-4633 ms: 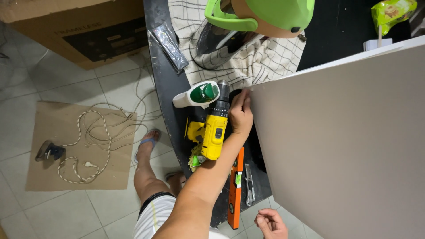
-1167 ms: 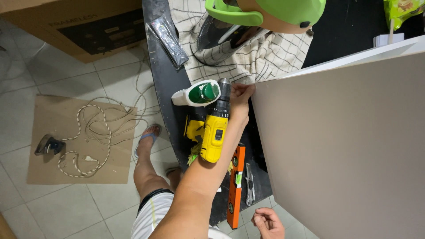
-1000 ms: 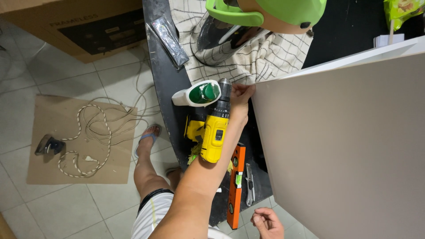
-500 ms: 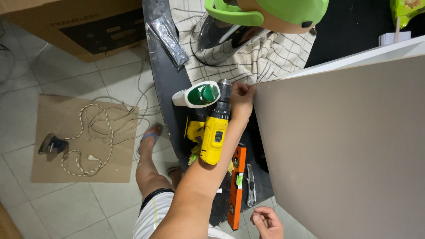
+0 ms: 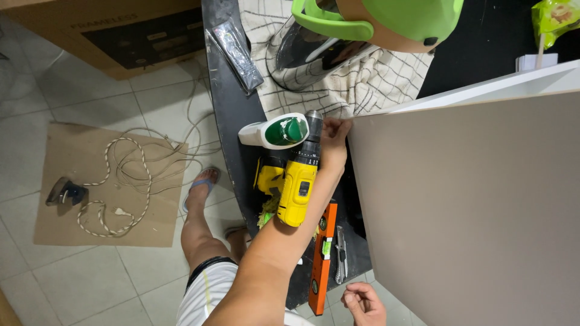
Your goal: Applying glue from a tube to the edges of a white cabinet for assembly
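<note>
Little has moved since the earlier frames: the view has slid slightly, the arm has kept its place, and the lower hand has shifted only a touch.

The left hand (image 5: 334,145) is curled around the grip of the yellow cordless drill (image 5: 300,181), with its fingertips touching the corner of the large grey panel (image 5: 471,211). The drill's chuck points up the frame, close to that corner and beside the white-and-green bottle (image 5: 275,131) lying on the dark worktop (image 5: 232,130). The right hand (image 5: 364,302) sits low in the frame, fingers loosely curled with nothing visibly in them, just beside the orange spirit level (image 5: 321,256) and the utility knife (image 5: 340,253).

To handle this well, I judge that the drill should stay in line with the panel edge, with the panel braced so it cannot rock, and the free hand kept away from the bit.

Counted:
- one drill
- one panel
- one bottle
- one spirit level
- one knife
- one green hard hat (image 5: 386,18)
- one sheet of cardboard (image 5: 109,181) on the floor, carrying one coiled cord (image 5: 130,175)
- one cardboard box (image 5: 121,30)
</note>
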